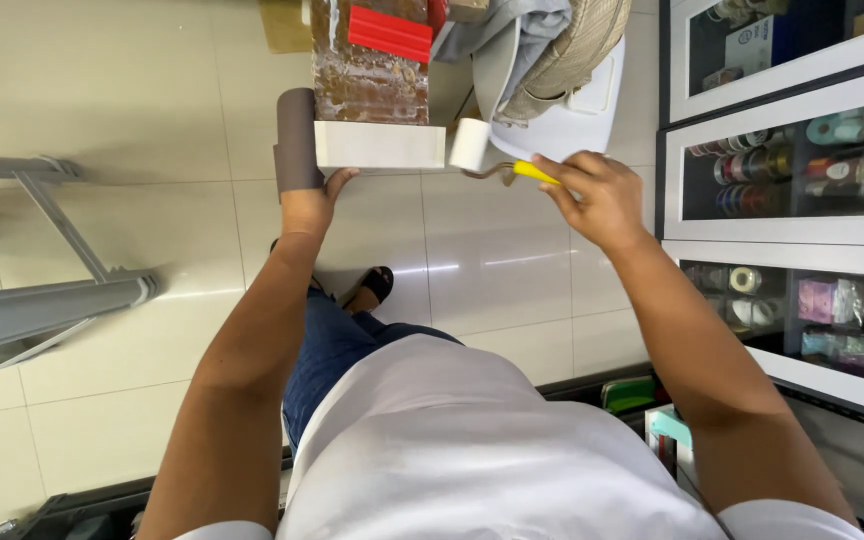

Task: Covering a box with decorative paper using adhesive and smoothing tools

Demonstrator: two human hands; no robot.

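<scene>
above glossy cream floor tiles [132, 90], left hand [307, 205] grips a white board [379, 145], right hand [600, 195] a paint roller [472, 145].

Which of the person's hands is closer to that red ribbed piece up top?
The left. The left hand holds a brown and white panel just below the red ribbed piece. The right hand, gripping a small paint roller, sits farther right.

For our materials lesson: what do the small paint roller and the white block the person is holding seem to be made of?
Paint roller: white foam or fabric sleeve, matte; bent metal frame; glossy yellow handle, probably plastic, in the right hand. White block: flat matte face with crisp edges, possibly painted wood or board; left hand steadies it.
</scene>
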